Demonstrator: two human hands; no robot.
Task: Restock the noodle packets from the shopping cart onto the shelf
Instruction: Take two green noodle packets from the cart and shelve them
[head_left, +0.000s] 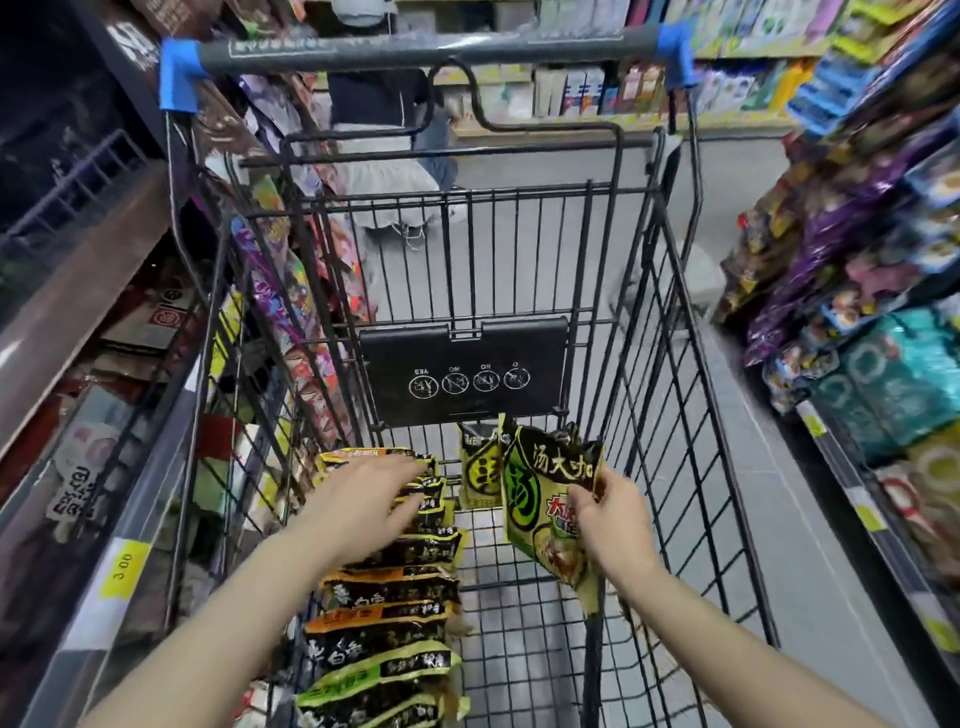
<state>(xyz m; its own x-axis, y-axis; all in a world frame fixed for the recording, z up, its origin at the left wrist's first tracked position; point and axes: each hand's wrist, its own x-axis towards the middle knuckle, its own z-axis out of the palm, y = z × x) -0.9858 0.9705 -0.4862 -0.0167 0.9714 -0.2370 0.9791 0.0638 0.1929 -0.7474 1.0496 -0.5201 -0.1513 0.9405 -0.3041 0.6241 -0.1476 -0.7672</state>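
A black wire shopping cart (691, 364) fills the middle of the head view. A row of black, yellow and green noodle packets (384, 613) lies stacked along its left side. My left hand (363, 504) reaches over the far end of that row with fingers straight, touching the top packets. My right hand (608, 514) pinches a green and black noodle packet (540, 499) by its edge and holds it upright above the cart floor. Another green packet (475, 467) stands against the cart's far wall.
Shelves of packaged goods line both sides: the left shelf (119, 467) with a yellow 3.00 price tag (123, 566), the right shelf (883, 364) with purple and teal packs. A person (384, 150) stands in the aisle beyond the cart's handle (426, 49).
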